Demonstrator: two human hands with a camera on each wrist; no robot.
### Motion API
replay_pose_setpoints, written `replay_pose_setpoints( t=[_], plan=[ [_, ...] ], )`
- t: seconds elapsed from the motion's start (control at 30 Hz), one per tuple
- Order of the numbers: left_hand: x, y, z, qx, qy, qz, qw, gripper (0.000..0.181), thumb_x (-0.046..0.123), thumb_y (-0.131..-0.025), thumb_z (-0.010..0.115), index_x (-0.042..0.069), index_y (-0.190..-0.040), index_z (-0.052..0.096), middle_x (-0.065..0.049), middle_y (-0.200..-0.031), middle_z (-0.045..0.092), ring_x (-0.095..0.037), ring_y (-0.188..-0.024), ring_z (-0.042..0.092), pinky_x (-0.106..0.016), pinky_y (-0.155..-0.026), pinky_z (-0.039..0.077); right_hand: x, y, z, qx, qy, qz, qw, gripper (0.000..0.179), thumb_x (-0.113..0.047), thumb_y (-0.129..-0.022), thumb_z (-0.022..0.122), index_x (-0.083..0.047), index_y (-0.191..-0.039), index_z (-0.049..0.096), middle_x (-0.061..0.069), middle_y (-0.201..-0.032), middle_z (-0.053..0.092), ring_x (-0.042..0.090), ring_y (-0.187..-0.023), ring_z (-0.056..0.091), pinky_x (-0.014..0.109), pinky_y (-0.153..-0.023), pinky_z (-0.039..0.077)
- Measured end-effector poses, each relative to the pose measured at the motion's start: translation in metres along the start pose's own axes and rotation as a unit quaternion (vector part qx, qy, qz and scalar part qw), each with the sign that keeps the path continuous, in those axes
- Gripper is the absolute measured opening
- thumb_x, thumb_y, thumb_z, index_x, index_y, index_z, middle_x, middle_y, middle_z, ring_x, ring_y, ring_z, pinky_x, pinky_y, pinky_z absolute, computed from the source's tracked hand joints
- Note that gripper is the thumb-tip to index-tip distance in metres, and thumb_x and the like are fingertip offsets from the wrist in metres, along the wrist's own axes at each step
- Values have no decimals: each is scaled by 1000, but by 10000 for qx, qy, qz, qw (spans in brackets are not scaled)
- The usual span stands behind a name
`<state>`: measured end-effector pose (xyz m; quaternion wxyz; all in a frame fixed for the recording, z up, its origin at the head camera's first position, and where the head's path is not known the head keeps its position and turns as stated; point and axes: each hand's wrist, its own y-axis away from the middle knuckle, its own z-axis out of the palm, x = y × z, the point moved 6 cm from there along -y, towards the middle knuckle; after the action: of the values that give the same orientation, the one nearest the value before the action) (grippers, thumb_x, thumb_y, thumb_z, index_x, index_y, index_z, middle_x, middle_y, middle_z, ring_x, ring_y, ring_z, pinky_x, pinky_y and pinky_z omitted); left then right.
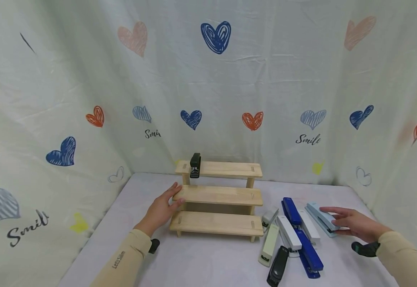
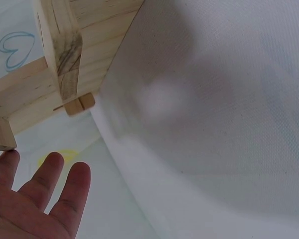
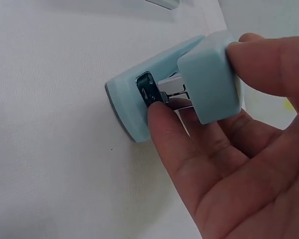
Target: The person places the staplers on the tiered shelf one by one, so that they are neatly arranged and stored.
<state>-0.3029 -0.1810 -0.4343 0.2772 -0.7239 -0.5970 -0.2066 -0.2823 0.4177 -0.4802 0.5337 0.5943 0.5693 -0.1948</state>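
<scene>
At the right, my right hand (image 1: 355, 223) pinches the front end of a light blue stapler (image 1: 321, 218) lying on the table. In the right wrist view, the thumb presses the top arm of the light blue stapler (image 3: 209, 79), and a fingertip is at its base by the metal plate. My left hand (image 1: 162, 208) rests at the left end of the middle tier of a three-tier wooden shelf (image 1: 217, 195). In the left wrist view, the fingers of the left hand (image 2: 40, 204) are extended, one tip at the wood's edge. A black stapler (image 1: 195, 165) sits on the top tier.
Between shelf and right hand lie a long blue stapler (image 1: 303, 239), white staplers (image 1: 289, 233), a pale green stapler (image 1: 269, 245) and another black stapler (image 1: 278, 266), close together and partly overlapping. A heart-printed curtain (image 1: 230, 79) stands behind the white table (image 1: 201, 263).
</scene>
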Motion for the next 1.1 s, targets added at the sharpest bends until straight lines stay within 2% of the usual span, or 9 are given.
replay_pose_setpoints(
  t=[0.2, 0.43, 0.53, 0.67, 1.1],
  plan=[
    [0, -1, 0, -13, -26, 9, 10000, 62, 38, -99, 63, 13, -152, 44, -4, -161, 29, -35, -143, 31, -57, -111, 32, -1, 2, 0, -201, -222, -88, 9995, 52, -2, -100, 52, 1, -150, 39, 37, -157, 3, 61, -136, 17, 54, -99, 48],
    [0, -3, -2, -28, -49, 1, 10000, 63, 40, -99, 62, 13, -153, 43, -6, -161, 29, -35, -144, 30, -58, -111, 31, 3, -2, -3, -236, -462, 15, 9987, 52, -1, -99, 53, -2, -150, 42, 37, -157, 0, 59, -137, 18, 51, -99, 49],
    [-1, -3, -2, -39, -35, -14, 10000, 63, 41, -99, 62, 13, -153, 43, -6, -161, 29, -35, -144, 30, -58, -111, 31, 4, -4, -3, -268, -627, 76, 9976, 52, 0, -98, 54, -4, -149, 44, 36, -157, -2, 54, -135, 28, 50, -99, 49],
    [-1, -3, -1, -56, -35, -6, 10000, 64, 41, -99, 62, 13, -153, 42, -5, -161, 29, -35, -144, 30, -58, -111, 31, 7, -5, -3, -346, -762, 69, 9965, 52, -1, -98, 54, -5, -149, 45, 36, -157, -4, 41, -131, 41, 49, -99, 49],
    [-2, -2, 0, -37, -35, 31, 10000, 63, 40, -98, 63, 13, -152, 44, -5, -160, 30, -35, -143, 31, -58, -111, 32, 10, -3, 0, -526, -952, -77, 9940, 48, -3, -99, 56, -9, -146, 51, 37, -156, -9, 20, -118, 50, 48, -100, 49]
  ],
)
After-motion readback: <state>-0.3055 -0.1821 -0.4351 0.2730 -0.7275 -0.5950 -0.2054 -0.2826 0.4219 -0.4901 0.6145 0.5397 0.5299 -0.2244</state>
